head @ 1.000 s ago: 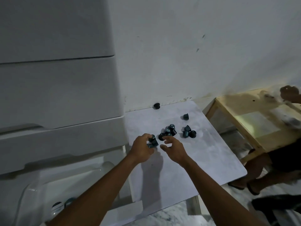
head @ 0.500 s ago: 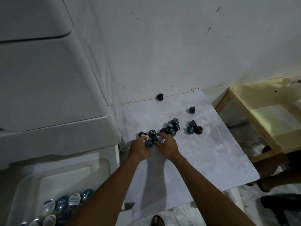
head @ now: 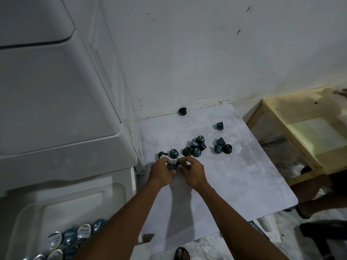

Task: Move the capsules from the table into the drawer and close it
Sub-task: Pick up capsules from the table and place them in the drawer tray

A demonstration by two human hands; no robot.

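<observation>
Several dark teal capsules (head: 195, 147) lie scattered on the pale grey table (head: 234, 181). One capsule (head: 182, 111) sits alone against the wall, another (head: 219, 125) further right, and a small group (head: 222, 146) beside the main cluster. My left hand (head: 161, 172) is closed on a capsule (head: 171, 167) at the near edge of the cluster. My right hand (head: 193, 171) touches it, fingers pinching another capsule (head: 180, 162). The open drawer (head: 24, 218) at lower left has clear walls and holds several capsules (head: 75, 235) with foil lids up.
A tall white drawer unit (head: 56, 109) stands left of the table, against the white wall. A low wooden table (head: 304, 132) is on the right. Someone's foot (head: 181, 253) and another person's legs (head: 319, 192) are on the floor nearby.
Both hands closed in together on capsules at the near side of the cluster. The view tilted down and left, bringing the drawer's capsules into sight.
</observation>
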